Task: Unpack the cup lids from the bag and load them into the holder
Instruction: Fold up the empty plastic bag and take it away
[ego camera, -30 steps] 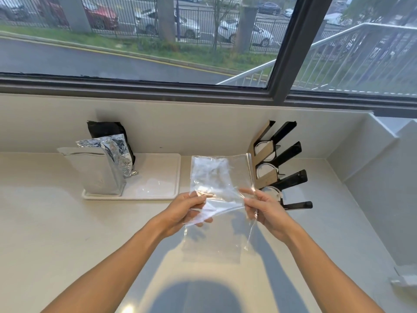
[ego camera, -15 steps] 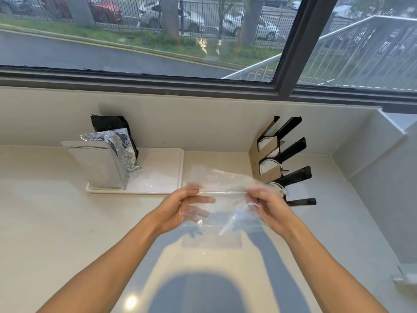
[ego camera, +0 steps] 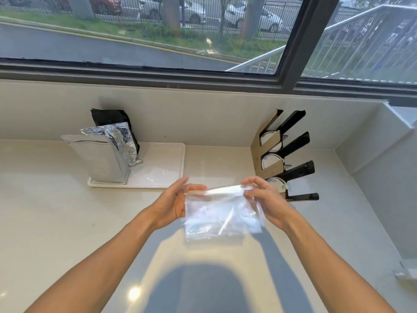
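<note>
Both hands held the clear bag [ego camera: 222, 213] above the pale surface [ego camera: 56, 211], near the middle. The left hand [ego camera: 173, 203] had its fingers clamped on the bag's left edge; the right hand [ego camera: 265, 199] pinched the top right corner. The bag hung slack and crumpled between them. Just right stood the holder [ego camera: 284, 154], white lids [ego camera: 270, 161] in its slots. Far left, foil pouches [ego camera: 106, 159] stood on a white tray [ego camera: 162, 168].
</note>
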